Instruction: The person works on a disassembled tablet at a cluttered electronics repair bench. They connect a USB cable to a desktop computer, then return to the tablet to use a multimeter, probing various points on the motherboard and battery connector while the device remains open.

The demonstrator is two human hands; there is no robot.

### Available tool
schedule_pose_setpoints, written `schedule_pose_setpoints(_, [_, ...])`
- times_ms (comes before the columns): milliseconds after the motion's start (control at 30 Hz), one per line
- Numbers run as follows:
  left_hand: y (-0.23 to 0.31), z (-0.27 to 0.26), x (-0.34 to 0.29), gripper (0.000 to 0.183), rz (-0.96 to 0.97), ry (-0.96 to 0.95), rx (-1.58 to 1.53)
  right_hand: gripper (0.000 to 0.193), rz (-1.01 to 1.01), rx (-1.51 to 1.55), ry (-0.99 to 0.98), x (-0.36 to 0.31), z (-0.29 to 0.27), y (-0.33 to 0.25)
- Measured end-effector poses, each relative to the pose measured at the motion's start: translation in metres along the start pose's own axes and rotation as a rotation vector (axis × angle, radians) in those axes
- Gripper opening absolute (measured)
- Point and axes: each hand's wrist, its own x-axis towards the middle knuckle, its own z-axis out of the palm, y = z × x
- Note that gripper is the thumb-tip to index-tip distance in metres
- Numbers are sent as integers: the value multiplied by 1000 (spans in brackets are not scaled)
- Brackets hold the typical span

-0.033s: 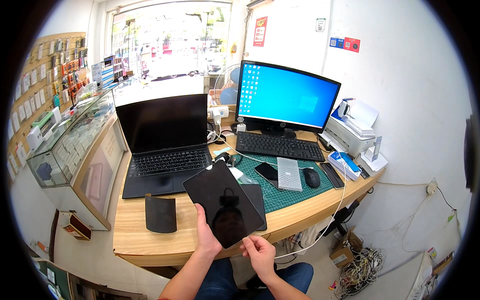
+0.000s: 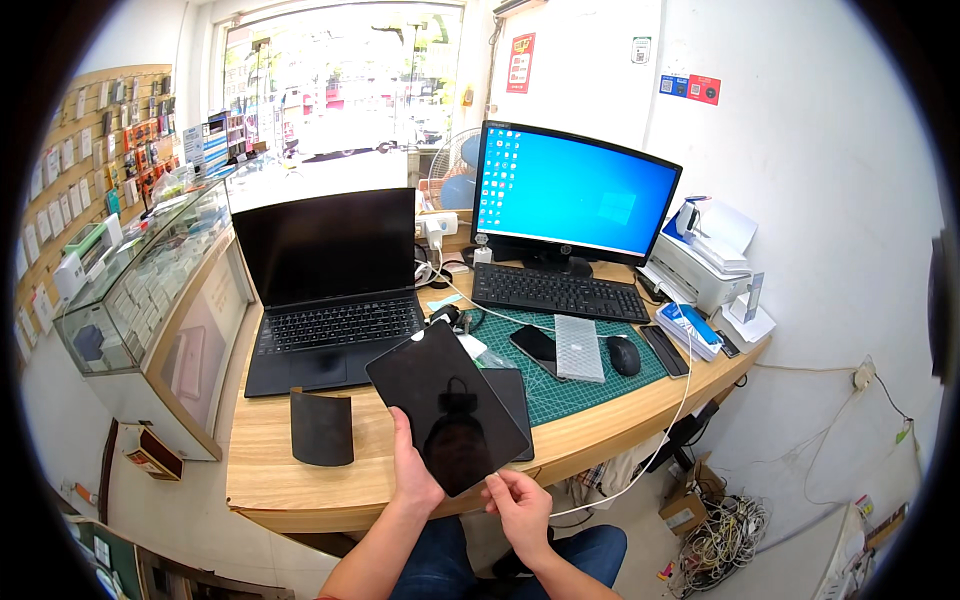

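Observation:
My left hand (image 2: 412,470) grips a black tablet (image 2: 447,408) by its lower left edge, thumb along the side. The tablet is tilted over the desk's front edge, its dark glossy screen facing me and showing reflections. At its lower right corner, my right hand (image 2: 517,500) is closed in a pinch. A white cable (image 2: 655,455) hangs off the desk and runs into this right hand; its end is hidden by the fingers. Behind the tablet, partly covered, another dark flat device (image 2: 512,395) lies on the green cutting mat (image 2: 565,397). A curved black sheet (image 2: 321,430) stands left of my left hand.
An open laptop (image 2: 330,300) fills the desk's left. A monitor (image 2: 575,190), keyboard (image 2: 560,292), mouse (image 2: 623,355), phone (image 2: 533,343) and bubble-wrap pouch (image 2: 579,348) sit behind and right. A printer (image 2: 700,270) is farther right; a cable heap (image 2: 722,545) lies on the floor.

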Motion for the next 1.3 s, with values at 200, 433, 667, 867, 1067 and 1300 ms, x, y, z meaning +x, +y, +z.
schedule_pose_setpoints(200, [-2, 4, 1, 74, 71, 6, 15, 20, -324, -189, 132, 3, 0, 23])
schedule_pose_setpoints(433, [-2, -2, 2, 74, 83, -24, 3, 23, -429, -394, 169, 0, 1, 9])
schedule_pose_setpoints(667, [-2, 4, 3, 76, 106, -3, 10, 19, -500, -425, 120, 0, -5, 9])
schedule_pose_setpoints(867, [-1, 0, 2, 74, 95, -46, 17, 25, -102, -4, -113, 0, -9, 7])
schedule_pose_setpoints(1067, [-2, 5, 1, 74, 68, -32, 5, 23, 60, 124, -239, 8, -18, 9])
schedule_pose_setpoints(1300, [-5, -13, 6, 50, 20, 25, 55, 25, 141, 61, -313, 14, -29, 4])
